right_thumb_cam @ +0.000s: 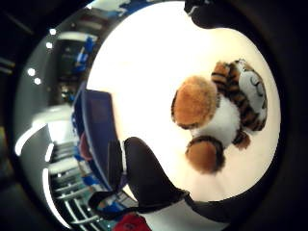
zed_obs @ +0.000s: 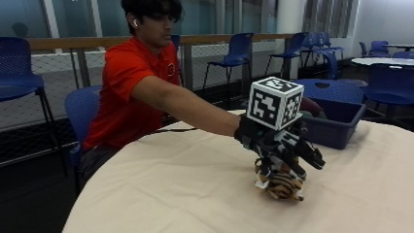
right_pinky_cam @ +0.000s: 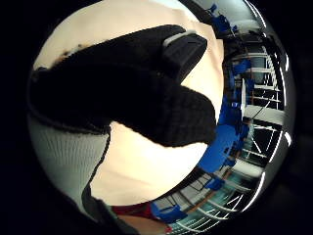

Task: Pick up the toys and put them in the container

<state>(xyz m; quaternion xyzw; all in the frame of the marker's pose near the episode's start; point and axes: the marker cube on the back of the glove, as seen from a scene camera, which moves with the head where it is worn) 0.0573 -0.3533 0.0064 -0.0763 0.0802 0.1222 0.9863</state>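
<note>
While reaching out over the round bench, right hand poised directly above the tiger toy, gloved fingers spread and pointing down and forward, closed on nothing. Cannot tell from the outside view whether fingertips already touch the plush. Seen from the thumb-side palm view: tiger toy lying on the pale bench, orange paws and white belly turned toward the palm, striped head furthest from the thumb. Blue container standing on the bench just beyond the hand, apart from the toy; same container visible beside the thumb in the palm view. Little-finger-side view mostly filled by black gloved fingers over bare bench surface. Person's other arm out of sight.
</note>
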